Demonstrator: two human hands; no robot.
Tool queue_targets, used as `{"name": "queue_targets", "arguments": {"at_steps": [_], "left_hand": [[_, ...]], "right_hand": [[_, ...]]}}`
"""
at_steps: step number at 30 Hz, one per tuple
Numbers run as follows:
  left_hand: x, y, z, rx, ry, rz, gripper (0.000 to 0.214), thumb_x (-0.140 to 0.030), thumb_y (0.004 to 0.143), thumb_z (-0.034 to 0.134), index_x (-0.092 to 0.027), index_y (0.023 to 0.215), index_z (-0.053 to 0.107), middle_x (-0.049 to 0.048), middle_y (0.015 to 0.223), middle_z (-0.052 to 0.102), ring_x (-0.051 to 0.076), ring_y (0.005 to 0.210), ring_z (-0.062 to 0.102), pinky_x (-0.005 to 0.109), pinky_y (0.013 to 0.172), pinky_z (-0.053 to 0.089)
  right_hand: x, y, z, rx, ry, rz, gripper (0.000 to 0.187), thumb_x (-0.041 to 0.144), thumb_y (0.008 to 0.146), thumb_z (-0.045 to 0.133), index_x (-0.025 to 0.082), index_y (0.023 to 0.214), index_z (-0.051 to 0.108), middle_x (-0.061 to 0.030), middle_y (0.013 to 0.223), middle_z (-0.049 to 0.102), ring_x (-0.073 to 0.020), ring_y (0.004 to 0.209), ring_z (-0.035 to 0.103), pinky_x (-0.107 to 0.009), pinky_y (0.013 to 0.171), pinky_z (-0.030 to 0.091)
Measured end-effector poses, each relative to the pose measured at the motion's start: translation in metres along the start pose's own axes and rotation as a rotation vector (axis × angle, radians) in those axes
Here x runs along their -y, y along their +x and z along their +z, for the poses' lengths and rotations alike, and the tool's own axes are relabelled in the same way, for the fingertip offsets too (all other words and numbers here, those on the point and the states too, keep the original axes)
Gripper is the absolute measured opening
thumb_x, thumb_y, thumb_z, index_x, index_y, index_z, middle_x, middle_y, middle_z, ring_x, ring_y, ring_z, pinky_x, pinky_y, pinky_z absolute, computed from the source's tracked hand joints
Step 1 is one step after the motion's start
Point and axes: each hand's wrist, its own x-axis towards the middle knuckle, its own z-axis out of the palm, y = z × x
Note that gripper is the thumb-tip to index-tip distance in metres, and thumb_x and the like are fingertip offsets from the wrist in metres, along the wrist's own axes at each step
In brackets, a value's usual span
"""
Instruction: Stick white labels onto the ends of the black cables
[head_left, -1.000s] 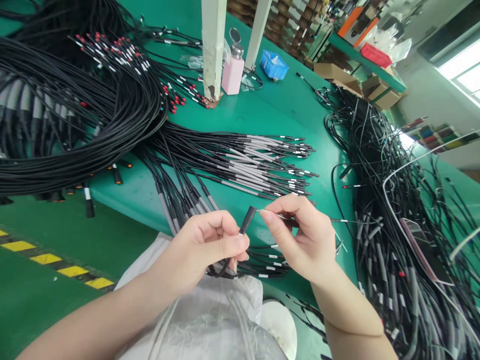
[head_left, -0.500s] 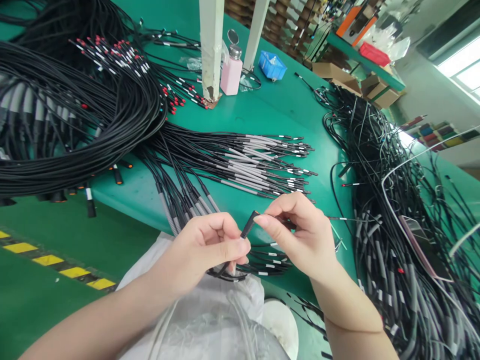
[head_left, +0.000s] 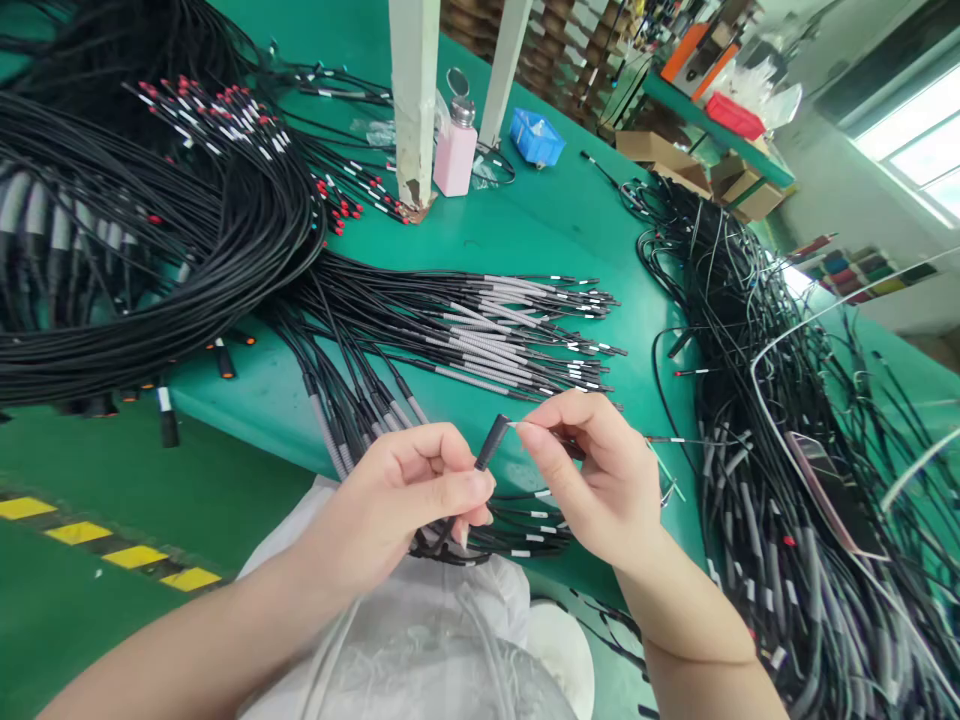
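My left hand (head_left: 427,490) is closed, thumb and fingers pinching a black cable connector (head_left: 493,441) that tilts up to the right. Its cable runs down under the hand among black cables with white labels (head_left: 536,535). My right hand (head_left: 592,465) is closed too, thumb and forefinger pinched just right of the connector's upper end. A thin, pale, strand-like thing (head_left: 513,425) spans the small gap from those fingertips to the connector; whether it is a wire or a tool tip cannot be made out. Behind both hands lies a row of black cables with grey ribbed sleeves (head_left: 487,345).
Coiled black cables (head_left: 247,270) cover the green table's left side. A long cable heap (head_left: 757,480) fills the right, with a phone (head_left: 825,490) on it. Toward the back stand a white post (head_left: 414,100), a pink pump bottle (head_left: 454,150) and a blue bin (head_left: 537,138).
My right fingertips have drawn slightly away from the connector's upper end, and a pale thin strand now shows between. An orange spot at that end no longer shows. The view has shifted slightly.
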Motion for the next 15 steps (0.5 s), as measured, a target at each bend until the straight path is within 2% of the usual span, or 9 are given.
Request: {"name": "queue_targets", "arguments": {"at_steps": [5,11,15], "left_hand": [[-0.0018,0.0026,-0.0017,0.012,-0.007,-0.014,0.026,-0.020,0.072,0.084,-0.018,0.060,0.062,-0.0037,0.053,0.069,0.008,0.047,0.057,0.016,0.048,0.046],[-0.0022,0.0050,-0.0009,0.008,-0.009,0.000,0.025,-0.019,0.072,0.085,-0.018,0.060,0.063,-0.0038,0.054,0.069,0.008,0.047,0.059,0.016,0.048,0.046],[0.0001,0.0040,-0.0026,0.003,-0.016,0.015,0.025,-0.020,0.072,0.085,-0.017,0.061,0.063,-0.0035,0.055,0.069,0.008,0.048,0.059,0.016,0.049,0.047]], "right_hand": [[0.0004,0.0008,-0.0007,-0.008,-0.136,-0.069,0.010,0.014,0.094,0.064,0.022,0.095,0.059,0.0048,0.075,0.064,-0.0073,0.055,0.050,-0.021,0.050,0.043],[0.0013,0.0015,0.0001,-0.033,-0.183,-0.112,0.011,0.012,0.094,0.063,0.022,0.095,0.058,0.0034,0.079,0.067,-0.0066,0.056,0.050,-0.020,0.051,0.044],[0.0010,0.0012,-0.0013,0.000,-0.125,-0.058,0.011,0.013,0.094,0.062,0.022,0.096,0.058,0.0041,0.078,0.064,-0.0066,0.055,0.047,-0.021,0.050,0.041]]}}
